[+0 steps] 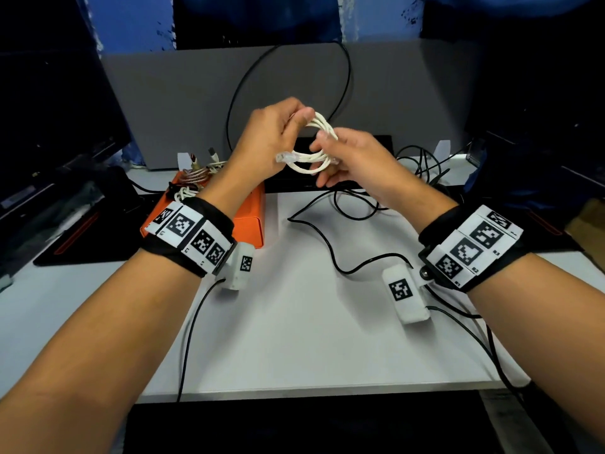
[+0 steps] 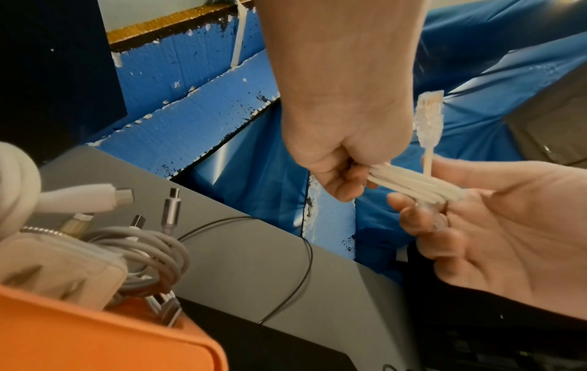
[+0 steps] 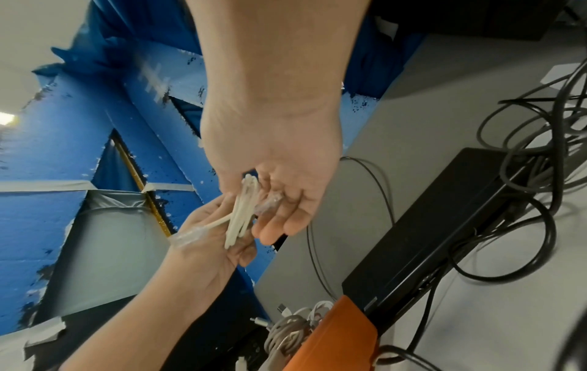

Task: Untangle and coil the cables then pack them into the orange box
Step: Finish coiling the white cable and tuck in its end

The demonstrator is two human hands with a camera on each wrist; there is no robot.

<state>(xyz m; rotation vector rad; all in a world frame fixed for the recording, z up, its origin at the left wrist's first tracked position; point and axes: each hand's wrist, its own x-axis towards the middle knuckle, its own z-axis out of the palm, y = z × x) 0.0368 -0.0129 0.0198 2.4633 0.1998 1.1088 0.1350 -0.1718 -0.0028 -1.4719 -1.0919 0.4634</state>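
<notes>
**White network cable coiled between both hands, above the desk behind the orange box**

The left hand (image 1: 271,136) pinches the top of the coiled white Ethernet cable (image 1: 314,149), thumb and curled fingers (image 2: 346,185) closed round the bundled strands. The right hand (image 1: 353,165) takes the other side of the coil: its thumb presses on the loops from above while the fingers (image 2: 422,226) curl loosely beneath, and a clear plug seems to lie against them, though the wrist views are too blurred to be sure. The cable's other clear plug (image 1: 284,157) sticks out free toward the left wrist. The coil is held in the air, touching neither desk nor box.

The orange box (image 1: 252,217) sits on the white desk (image 1: 294,339), below and to the left of the coil, partly hidden by the left forearm. Inside the box, at its far end, lie wound cables: a braided metallic cable (image 1: 195,175), grey-white charging leads (image 2: 149,253) with their connectors poking up, and a white power adapter (image 2: 60,271).

To the right of the box a black flat device (image 1: 327,186) lies along the back of the desk, and beyond it a tangle of black cables (image 1: 422,165). One loose black cable (image 1: 322,244) snakes across the desk just right of the box. Behind the box stands a grey panel (image 1: 183,103), with a thin black wire (image 1: 347,70) looping over it. Both wrists wear black bands with printed marker tags (image 1: 193,237).
</notes>
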